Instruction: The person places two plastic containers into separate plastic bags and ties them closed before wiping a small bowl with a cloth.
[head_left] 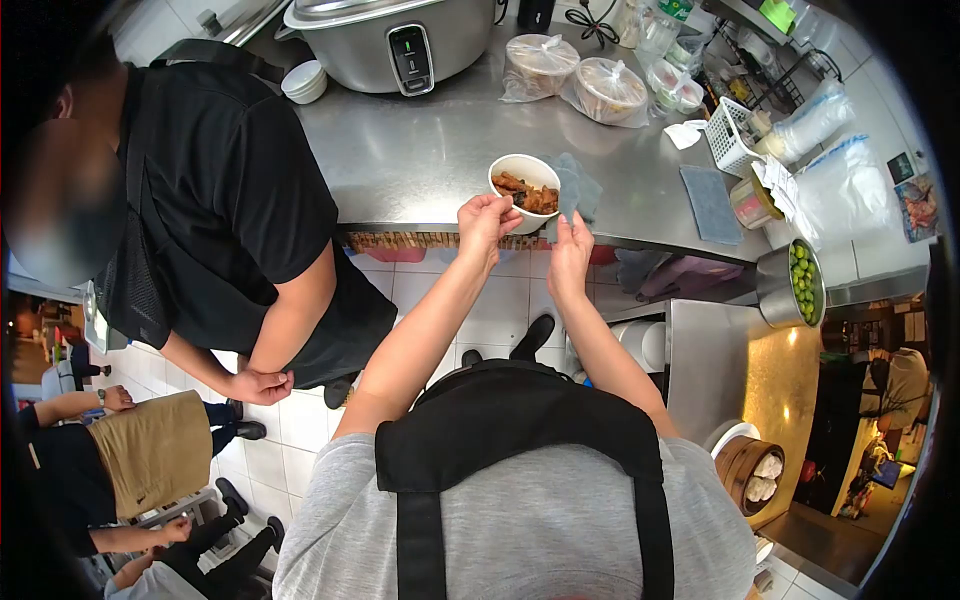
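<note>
A white paper bowl point(525, 166) with brown pieces of food point(540, 199) in it stands at the front edge of the steel counter point(420, 150). My left hand point(487, 222) is at the bowl's near left rim, its thumb and fingers pinched together; whether they grip the rim or a piece of food cannot be made out. My right hand point(571, 250) is just right of the bowl, fingers raised against the lower edge of a thin blue-grey cloth point(580, 190). That cloth lies beside the bowl's right side.
A large cooker point(370, 50) and two bagged bowls point(541, 66) point(608, 88) stand at the back. On the right are a folded cloth point(711, 204), a white basket point(730, 136) and a pot of green fruit point(790, 290). A co-worker point(230, 200) stands close on the left.
</note>
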